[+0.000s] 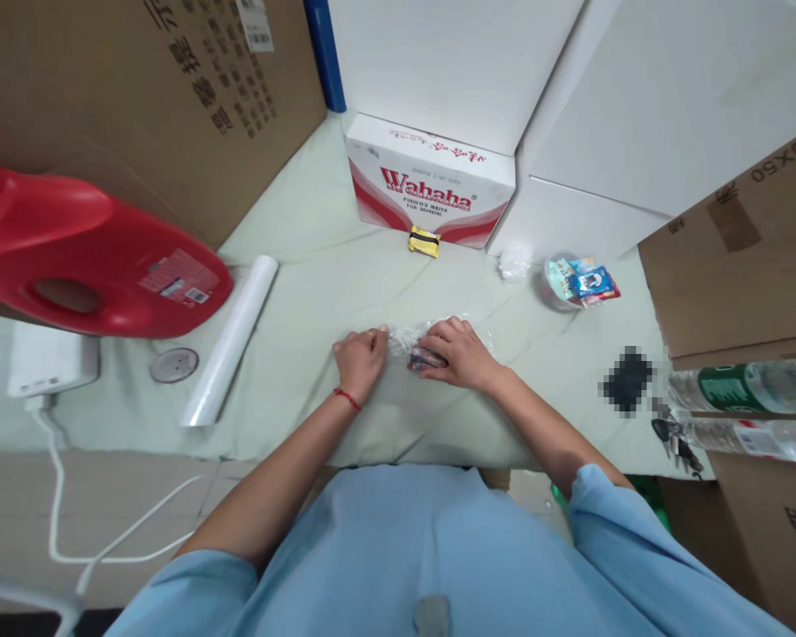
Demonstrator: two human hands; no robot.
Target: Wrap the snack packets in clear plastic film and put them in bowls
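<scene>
In the middle of the cloth-covered table, a crumpled sheet of clear plastic film [406,338] lies between my two hands. My left hand [362,361], with a red string on its wrist, is closed in a pinch on the film's left end. Curled over a small dark snack packet [425,357] is my right hand [461,354], its fingers holding the packet against the film. The fingers cover much of the packet, so its print cannot be read. Some film shows beyond the right knuckles.
A yellow packet [424,241] lies before the Wahaha box [431,190]. To the right are balled-up film [516,263], a bowl [552,296] with snack packets, keys [677,442] and plastic bottles [756,387]. Leftward are a white roll [232,345] and a red jug [106,257].
</scene>
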